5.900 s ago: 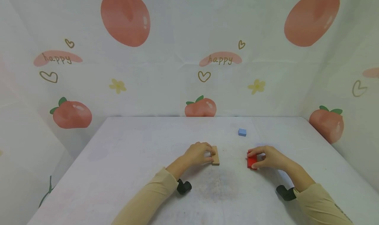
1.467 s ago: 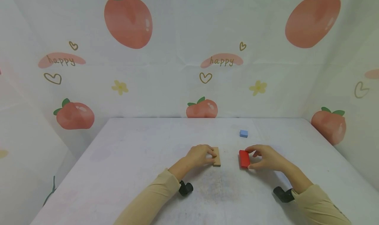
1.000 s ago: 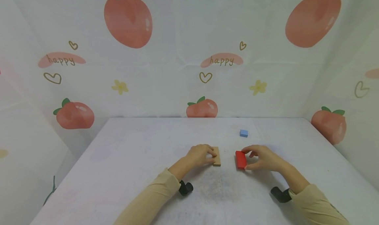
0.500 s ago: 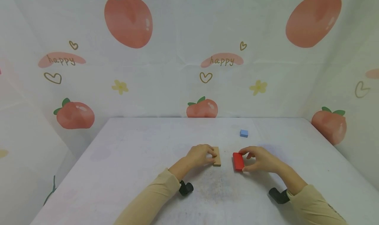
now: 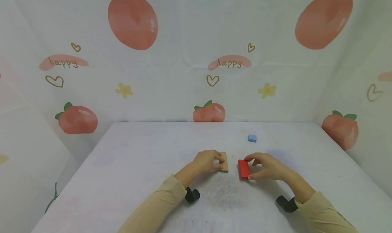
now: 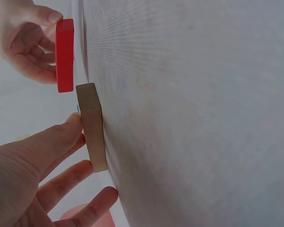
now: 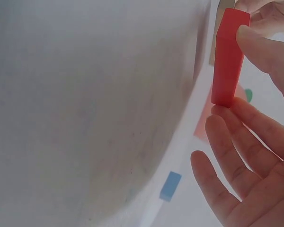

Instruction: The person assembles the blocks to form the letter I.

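Observation:
In the head view a plain wooden block (image 5: 224, 162) lies flat near the middle of the table. My left hand (image 5: 206, 160) holds it from the left side; the left wrist view shows the thumb and fingertips against the wooden block (image 6: 92, 132). To its right, my right hand (image 5: 269, 165) pinches a red block (image 5: 244, 169) by its two ends, thumb at the near end and fingers at the far one. In the left wrist view the red block (image 6: 65, 56) is raised off the table, a gap between it and the wooden block.
A small blue block (image 5: 252, 138) sits farther back on the white table (image 5: 147, 151). Behind the table hangs a pale cloth (image 5: 183, 28) printed with peaches, hearts and flowers. Each wrist carries a black camera (image 5: 192, 195).
Over the last second and a half the right hand has carried the red block left and slightly nearer, toward the wooden block. The left hand, wooden block and blue block have stayed put.

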Demonstrator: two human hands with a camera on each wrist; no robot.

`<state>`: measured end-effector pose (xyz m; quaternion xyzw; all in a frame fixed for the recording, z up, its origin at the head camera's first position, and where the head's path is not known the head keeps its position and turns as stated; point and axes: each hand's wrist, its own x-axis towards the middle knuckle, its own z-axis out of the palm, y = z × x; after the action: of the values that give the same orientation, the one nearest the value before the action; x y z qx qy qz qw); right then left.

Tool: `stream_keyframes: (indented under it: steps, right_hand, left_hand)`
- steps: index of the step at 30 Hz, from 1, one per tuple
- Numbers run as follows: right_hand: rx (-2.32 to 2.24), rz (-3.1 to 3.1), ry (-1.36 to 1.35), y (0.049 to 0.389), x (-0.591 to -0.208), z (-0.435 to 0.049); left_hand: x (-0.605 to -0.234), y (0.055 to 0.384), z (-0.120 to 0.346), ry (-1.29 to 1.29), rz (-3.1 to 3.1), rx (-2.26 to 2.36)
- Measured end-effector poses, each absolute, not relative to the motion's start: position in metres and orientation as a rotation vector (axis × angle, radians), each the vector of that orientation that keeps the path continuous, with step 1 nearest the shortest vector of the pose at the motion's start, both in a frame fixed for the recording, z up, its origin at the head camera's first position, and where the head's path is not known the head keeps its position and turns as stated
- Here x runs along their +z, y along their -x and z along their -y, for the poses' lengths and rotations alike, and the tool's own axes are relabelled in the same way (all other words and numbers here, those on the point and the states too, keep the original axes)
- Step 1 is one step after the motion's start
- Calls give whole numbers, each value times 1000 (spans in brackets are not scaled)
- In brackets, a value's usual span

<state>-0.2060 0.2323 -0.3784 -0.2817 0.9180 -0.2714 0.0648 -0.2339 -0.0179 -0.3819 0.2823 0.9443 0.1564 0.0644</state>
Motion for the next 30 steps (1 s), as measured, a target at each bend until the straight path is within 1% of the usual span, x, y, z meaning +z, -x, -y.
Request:
stream_keyframes:
  steps: [8, 15, 30]
  right_hand:
    - [-803, -2773, 865, 205, -379, -229]
    - [-789, -2775, 902, 206, -381, -228]
    - [-776, -2758, 930, 204, -383, -226]
  left_hand:
    - [-399, 247, 19, -892, -2853, 483]
    - [-384, 234, 18, -858, -2868, 470]
    - [-381, 233, 17, -860, -2865, 467]
